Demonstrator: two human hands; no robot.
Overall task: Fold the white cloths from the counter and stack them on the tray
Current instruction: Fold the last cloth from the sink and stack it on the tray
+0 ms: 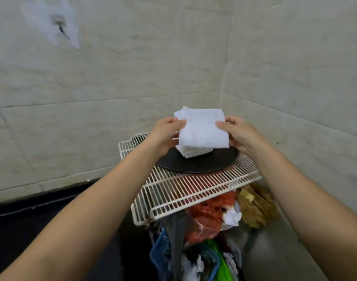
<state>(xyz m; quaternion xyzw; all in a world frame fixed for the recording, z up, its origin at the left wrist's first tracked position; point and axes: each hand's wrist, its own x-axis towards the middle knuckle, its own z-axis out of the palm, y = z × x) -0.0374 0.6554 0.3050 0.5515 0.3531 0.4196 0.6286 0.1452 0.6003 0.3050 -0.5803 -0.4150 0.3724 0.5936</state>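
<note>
A folded white cloth is held flat between both hands, just above a stack of folded white cloths. The stack rests on a round dark tray. My left hand grips the cloth's left edge with thumb on top. My right hand grips the right edge the same way. The held cloth hides most of the stack beneath it.
The tray sits on a white wire rack in a tiled wall corner. Under the rack lies a heap of bags: a red plastic bag, a blue basket, green plastic. A dark counter edge runs at the left.
</note>
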